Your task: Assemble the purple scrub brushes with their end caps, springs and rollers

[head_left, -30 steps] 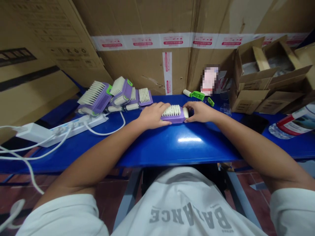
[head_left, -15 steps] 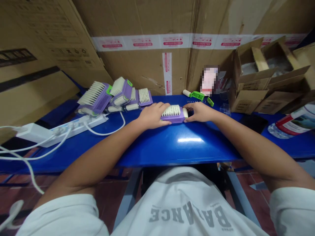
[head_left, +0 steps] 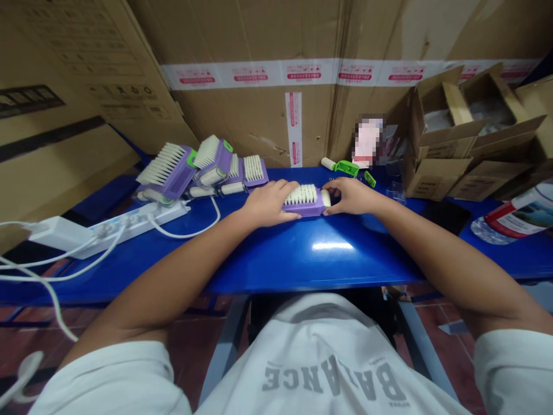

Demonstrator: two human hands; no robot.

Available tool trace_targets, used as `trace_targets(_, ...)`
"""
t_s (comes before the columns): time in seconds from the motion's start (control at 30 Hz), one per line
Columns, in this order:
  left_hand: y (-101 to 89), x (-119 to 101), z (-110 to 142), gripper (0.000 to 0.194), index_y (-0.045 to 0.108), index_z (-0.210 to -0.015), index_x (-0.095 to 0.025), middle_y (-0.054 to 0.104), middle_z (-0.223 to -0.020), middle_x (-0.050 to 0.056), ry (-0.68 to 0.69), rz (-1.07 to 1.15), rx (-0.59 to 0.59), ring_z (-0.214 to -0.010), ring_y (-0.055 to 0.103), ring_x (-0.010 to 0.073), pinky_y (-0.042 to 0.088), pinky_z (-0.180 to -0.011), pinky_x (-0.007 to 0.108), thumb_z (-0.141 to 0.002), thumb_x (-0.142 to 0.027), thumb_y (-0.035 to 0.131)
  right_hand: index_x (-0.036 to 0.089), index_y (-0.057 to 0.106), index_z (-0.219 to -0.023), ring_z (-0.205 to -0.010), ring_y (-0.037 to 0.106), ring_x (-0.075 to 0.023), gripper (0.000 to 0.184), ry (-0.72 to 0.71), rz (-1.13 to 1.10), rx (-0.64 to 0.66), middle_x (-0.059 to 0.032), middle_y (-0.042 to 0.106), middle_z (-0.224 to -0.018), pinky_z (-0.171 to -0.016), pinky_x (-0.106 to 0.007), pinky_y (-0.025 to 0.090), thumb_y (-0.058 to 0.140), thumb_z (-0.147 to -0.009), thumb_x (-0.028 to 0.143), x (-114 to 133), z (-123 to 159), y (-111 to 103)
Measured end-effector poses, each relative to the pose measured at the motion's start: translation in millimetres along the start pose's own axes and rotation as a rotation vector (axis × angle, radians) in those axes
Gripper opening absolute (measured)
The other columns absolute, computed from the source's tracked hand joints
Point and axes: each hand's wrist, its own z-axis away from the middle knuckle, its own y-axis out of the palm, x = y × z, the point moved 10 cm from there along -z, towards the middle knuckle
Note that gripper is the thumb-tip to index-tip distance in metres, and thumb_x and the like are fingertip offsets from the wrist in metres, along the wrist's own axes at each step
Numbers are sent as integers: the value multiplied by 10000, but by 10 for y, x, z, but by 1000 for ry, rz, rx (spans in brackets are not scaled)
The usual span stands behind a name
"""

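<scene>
Left hand (head_left: 268, 204) closed over left end of a purple brush (head_left: 305, 211), fingers across top behind bristles' left part, thumb along near side. Right hand (head_left: 349, 197) in a narrow C at the other end, thumb in front, fingers behind, around cream end piece (head_left: 325, 198). Brush bristles-up on blue table (head_left: 276, 259), between both hands, well back from near edge. Full grip detail under left palm: hidden.

Just behind right hand: white roller (head_left: 328, 163), green part (head_left: 347, 168), smaller green piece (head_left: 369, 178); tiny dark bits near fingertips, too small to tell. Beyond these, pixelated pink item (head_left: 368, 138) against cardboard wall (head_left: 242, 115), wall crossed by red-printed white tape (head_left: 324, 72).

Left of left hand: heap of purple brushes (head_left: 175, 183), white-bristled, some with green ends. In front of heap, white power strip (head_left: 142, 222) with plugged-in white cables (head_left: 185, 236).

Right side: stacked open small boxes (head_left: 440, 173), dark flat object (head_left: 447, 216) in front, bottle (head_left: 514, 219) with red-and-white label, tilted in view, farther right.
</scene>
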Motion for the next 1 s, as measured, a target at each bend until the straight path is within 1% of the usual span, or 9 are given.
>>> trace_targets(0.1, 0, -3, 3, 877, 417, -1664, -267, 591, -1595, 139, 2, 7, 2, -1408, 607, 375, 526, -1106, 468, -946, -681, 707, 155, 793, -1299, -989, 785, -316, 705, 2, -39, 7, -133, 831, -1129, -921, -443, 632, 980, -678, 433, -12, 1, -9)
trace_targets(0.2, -5, -9, 9, 870, 419, -1661, -268, 590, -1596, 137, 1, 8, 6, -1408, 605, 371, 517, -1119, 467, -948, -676, 706, 174, 806, -1256, -966, 779, -299, 650, 0, -101, 5, -107, 829, -1090, -909, -428, 632, 973, -678, 420, -18, 9, -20)
trace_targets(0.4, -9, -21, 6, 877, 402, -1670, -261, 593, -1591, 135, 4, 4, 17, -1417, 595, 369, 522, -1107, 462, -952, -664, 707, 150, 794, -1255, -981, 770, -309, 643, 16, -129, 5, -118, 820, -1083, -925, -445, 628, 965, -686, 396, -22, 25, -27)
trace_targets(0.57, -10, -18, 5, 874, 398, -1675, -265, 590, -1592, 135, -5, 1, 23, -1428, 589, 374, 515, -1122, 460, -958, -660, 705, 176, 785, -1223, -978, 773, -299, 623, 32, -164, 8, -98, 821, -1060, -939, -452, 637, 973, -672, 400, -70, 17, 1)
trace_targets(0.8, -12, -15, 8, 875, 415, -1665, -261, 598, -1585, 133, -7, 3, 16, -1412, 603, 370, 526, -1102, 451, -949, -664, 718, 158, 714, -1306, -1020, 786, -309, 722, 39, -199, 5, -114, 812, -1086, -978, -470, 640, 978, -671, 378, -94, 18, 35)
trace_targets(1.0, -13, -16, 8, 877, 415, -1664, -257, 596, -1584, 136, -4, -5, 12, -1408, 605, 365, 527, -1104, 444, -949, -660, 722, 179, 721, -1212, -1029, 791, -315, 620, 41, -238, 4, -108, 815, -1075, -986, -479, 639, 972, -670, 347, -86, 25, 26)
